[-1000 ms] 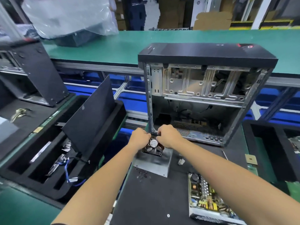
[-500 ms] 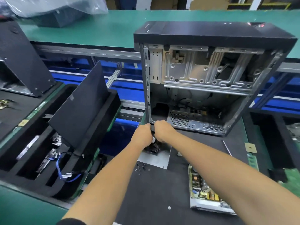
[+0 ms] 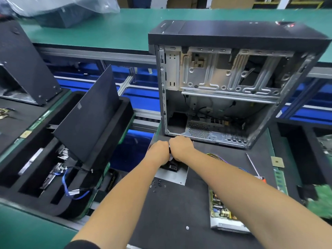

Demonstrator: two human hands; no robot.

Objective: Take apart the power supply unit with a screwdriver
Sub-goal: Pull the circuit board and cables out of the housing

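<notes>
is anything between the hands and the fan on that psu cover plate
Nothing visible. Both hands, left hand and right hand, are already on the fan, which sits on the grey cover plate. The loose screws lie on the mat nearer the camera, and the screwdriver lies off to the right.
</notes>
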